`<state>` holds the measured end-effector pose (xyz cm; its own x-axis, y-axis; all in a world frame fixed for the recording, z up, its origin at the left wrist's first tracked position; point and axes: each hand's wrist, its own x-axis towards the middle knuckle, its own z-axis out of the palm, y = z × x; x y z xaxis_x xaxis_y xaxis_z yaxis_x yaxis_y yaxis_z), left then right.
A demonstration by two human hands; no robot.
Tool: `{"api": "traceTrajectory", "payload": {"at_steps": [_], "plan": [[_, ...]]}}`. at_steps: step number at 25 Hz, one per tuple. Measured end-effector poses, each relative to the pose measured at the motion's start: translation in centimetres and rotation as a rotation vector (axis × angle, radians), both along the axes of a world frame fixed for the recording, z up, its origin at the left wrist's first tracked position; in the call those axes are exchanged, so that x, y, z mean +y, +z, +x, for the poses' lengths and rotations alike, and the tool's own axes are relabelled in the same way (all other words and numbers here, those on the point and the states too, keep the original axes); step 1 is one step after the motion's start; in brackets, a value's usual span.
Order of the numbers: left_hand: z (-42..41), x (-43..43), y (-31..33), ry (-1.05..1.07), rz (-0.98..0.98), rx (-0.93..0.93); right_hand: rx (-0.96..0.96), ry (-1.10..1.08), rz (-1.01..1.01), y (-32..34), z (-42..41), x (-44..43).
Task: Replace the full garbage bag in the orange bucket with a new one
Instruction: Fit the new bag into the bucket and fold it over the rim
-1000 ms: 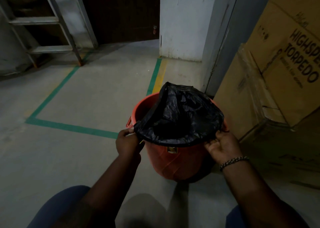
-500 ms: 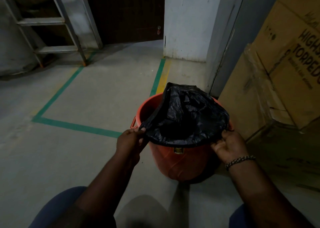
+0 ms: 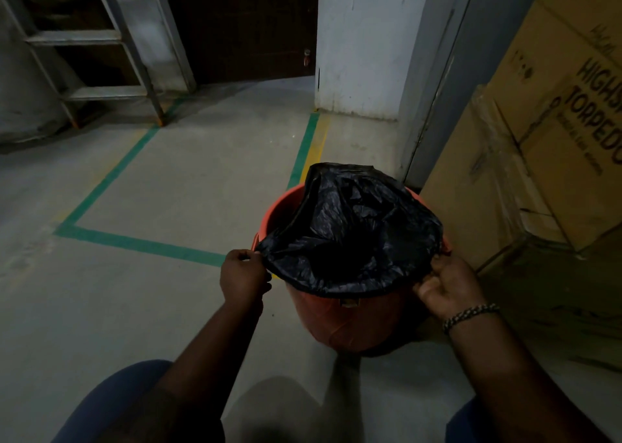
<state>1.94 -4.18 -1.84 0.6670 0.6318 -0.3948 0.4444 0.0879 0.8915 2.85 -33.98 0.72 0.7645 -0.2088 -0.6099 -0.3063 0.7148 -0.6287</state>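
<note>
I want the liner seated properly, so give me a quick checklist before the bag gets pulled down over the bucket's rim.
1. Left hand pinching the bag's edge: ok.
2. Right hand pinching the opposite edge: ok.
3. Black bag mouth spread over the near rim: ok.
4. Far rim of the orange bucket covered: not ok, still bare.
5. Bucket upright on the floor: ok.
6. Bucket empty inside: cannot tell.

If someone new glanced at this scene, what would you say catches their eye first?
First, the orange bucket on the grey floor at centre right, with a black garbage bag stretched over its near rim. The left hand and right hand each pinch the bag's edge on either side. Next come the big cardboard boxes stacked to the right and the green floor tape at left.
</note>
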Motion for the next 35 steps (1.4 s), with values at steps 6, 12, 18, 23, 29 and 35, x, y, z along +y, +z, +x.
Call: {"api": "traceTrajectory", "payload": {"at_steps": [6,12,18,23,29,35], "plan": [[0.5,1.2,-0.6,-0.063,-0.097,0.092,-0.022,0.035,-0.005,-0.4,0.0,-0.7],[1.6,1.6,1.3,-0.078,-0.266,0.050,-0.069,0.056,0.023,-1.3,0.4,-1.4],[1.2,2.7,1.0,-0.187,-0.160,0.103,-0.067,0.065,-0.016,-1.8,0.7,-1.6],[1.7,3.5,0.6,-0.069,-0.120,0.120,-0.086,0.007,0.001,-2.6,1.2,-2.0],[1.3,4.1,1.7,-0.246,0.306,0.271,-0.088,0.045,0.038,-3.0,1.8,-1.0],[1.4,5.5,1.5,-0.110,-0.117,0.081,-0.117,0.093,-0.033,-2.3,2.1,0.1]]}}
